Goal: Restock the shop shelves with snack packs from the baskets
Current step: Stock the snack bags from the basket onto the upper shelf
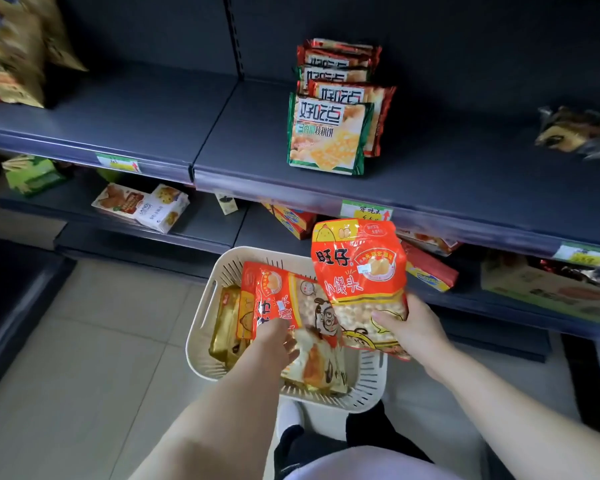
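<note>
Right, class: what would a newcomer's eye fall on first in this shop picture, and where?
The bright red-orange snack pack held up by the right hand, near the centre. Next, the cream basket beneath, where the left hand grips a second red pack. Then the row of biscuit packs standing on the dark upper shelf.

旺仔 小馒头 on the upright red pack [359, 271], 好吃点 and 核桃饼 on the front green-edged shelf pack [326, 133]
</note>
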Demonstrator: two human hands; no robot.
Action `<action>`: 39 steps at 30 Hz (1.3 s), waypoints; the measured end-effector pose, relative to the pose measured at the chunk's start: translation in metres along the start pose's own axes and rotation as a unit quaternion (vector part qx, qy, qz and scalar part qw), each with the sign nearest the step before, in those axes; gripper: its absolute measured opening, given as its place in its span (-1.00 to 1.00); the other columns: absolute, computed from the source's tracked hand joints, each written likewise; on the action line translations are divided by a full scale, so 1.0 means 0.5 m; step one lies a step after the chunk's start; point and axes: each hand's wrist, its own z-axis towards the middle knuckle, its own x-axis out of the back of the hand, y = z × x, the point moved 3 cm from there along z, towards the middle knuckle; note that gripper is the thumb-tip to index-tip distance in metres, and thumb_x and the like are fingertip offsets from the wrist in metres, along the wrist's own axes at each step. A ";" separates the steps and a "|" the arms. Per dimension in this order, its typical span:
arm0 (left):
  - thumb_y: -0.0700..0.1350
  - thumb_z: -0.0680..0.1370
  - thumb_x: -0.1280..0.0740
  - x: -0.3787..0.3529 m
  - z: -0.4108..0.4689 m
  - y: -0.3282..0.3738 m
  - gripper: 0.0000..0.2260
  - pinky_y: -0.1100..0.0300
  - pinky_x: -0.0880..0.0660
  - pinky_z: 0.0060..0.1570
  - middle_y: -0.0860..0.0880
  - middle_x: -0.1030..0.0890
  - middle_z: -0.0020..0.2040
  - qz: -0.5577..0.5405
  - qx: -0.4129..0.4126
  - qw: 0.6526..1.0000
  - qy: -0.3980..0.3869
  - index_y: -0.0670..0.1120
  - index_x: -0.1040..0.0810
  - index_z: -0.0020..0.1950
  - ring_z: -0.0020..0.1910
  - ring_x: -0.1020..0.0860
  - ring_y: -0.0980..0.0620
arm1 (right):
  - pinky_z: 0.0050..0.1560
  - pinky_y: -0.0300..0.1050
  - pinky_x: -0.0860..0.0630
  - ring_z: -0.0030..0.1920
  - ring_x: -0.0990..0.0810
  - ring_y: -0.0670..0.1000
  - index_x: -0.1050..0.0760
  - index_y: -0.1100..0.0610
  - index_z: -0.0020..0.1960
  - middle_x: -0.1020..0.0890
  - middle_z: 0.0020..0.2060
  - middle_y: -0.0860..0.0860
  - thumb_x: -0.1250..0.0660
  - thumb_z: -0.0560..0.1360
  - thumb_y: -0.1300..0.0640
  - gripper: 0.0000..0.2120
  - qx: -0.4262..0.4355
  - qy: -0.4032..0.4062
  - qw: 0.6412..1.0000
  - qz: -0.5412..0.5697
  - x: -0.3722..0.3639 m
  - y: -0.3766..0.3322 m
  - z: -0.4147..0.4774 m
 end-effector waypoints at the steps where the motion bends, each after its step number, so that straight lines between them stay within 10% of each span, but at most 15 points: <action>1: -0.23 0.61 -0.24 -0.008 0.005 -0.005 -0.94 -0.05 -0.48 0.01 -0.15 -0.50 -0.10 -0.014 0.006 1.000 0.001 -0.16 -0.49 0.03 -0.14 -0.49 -0.08 | 0.10 0.06 -0.54 0.04 -0.60 0.04 -0.45 -0.09 0.10 -0.63 0.02 -0.07 -0.46 0.44 -0.01 -0.72 0.001 -0.005 1.000 0.000 0.007 0.000 0.009; 12: -0.06 0.58 -0.38 -0.084 0.053 -0.024 -0.77 0.21 -0.48 -0.20 -0.11 -0.63 -0.03 -0.167 0.035 0.981 0.089 -0.17 -0.57 0.17 -0.29 -0.54 0.04 | 0.17 0.07 -0.53 0.07 -0.62 -0.01 -0.48 -0.12 0.12 -0.66 0.05 -0.10 -0.49 0.43 0.04 -0.69 0.004 -0.099 0.995 0.011 0.064 0.023 0.102; 19: -0.13 0.62 -0.34 -0.151 0.040 0.011 -0.79 0.24 -0.41 -0.26 -0.05 -0.53 -0.24 -0.203 0.025 0.976 0.073 -0.19 -0.47 -0.17 -0.33 -0.47 0.07 | 0.16 0.03 -0.54 0.06 -0.62 -0.03 -0.49 -0.13 0.07 -0.66 0.03 -0.12 -0.49 0.42 0.06 -0.71 0.015 -0.118 0.993 0.011 0.061 0.028 0.122; 26: -0.22 0.60 -0.29 -0.115 0.006 0.034 -0.79 0.12 -0.44 0.02 -0.09 -0.56 0.00 -0.092 -0.048 0.987 0.123 -0.18 -0.50 0.23 -0.05 -0.48 -0.06 | 0.14 0.04 -0.55 0.05 -0.62 0.00 -0.50 -0.07 0.15 -0.66 0.03 -0.09 -0.48 0.43 0.06 -0.68 0.003 -0.083 0.996 0.035 0.052 0.025 0.106; 30: -0.28 0.56 -0.29 -0.062 -0.005 0.037 -0.84 0.05 -0.44 0.01 -0.07 -0.47 -0.19 -0.025 -0.081 0.990 0.111 -0.19 -0.49 0.14 -0.14 -0.43 -0.05 | 0.01 -0.07 -0.51 0.03 -0.61 0.00 -0.51 -0.04 0.16 -0.65 0.02 -0.08 -0.48 0.43 0.05 -0.67 -0.013 -0.037 0.998 0.055 0.037 0.028 0.081; 39: -0.23 0.58 -0.31 0.026 -0.070 0.057 -0.71 0.00 -0.45 0.17 -0.12 -0.59 0.08 0.079 -0.201 0.974 0.073 -0.16 -0.47 0.31 0.05 -0.54 -0.15 | 0.08 0.03 -0.55 0.03 -0.61 0.02 -0.48 -0.02 0.21 -0.63 0.04 -0.07 -0.51 0.39 0.00 -0.57 -0.043 0.034 0.993 0.103 -0.036 0.046 -0.009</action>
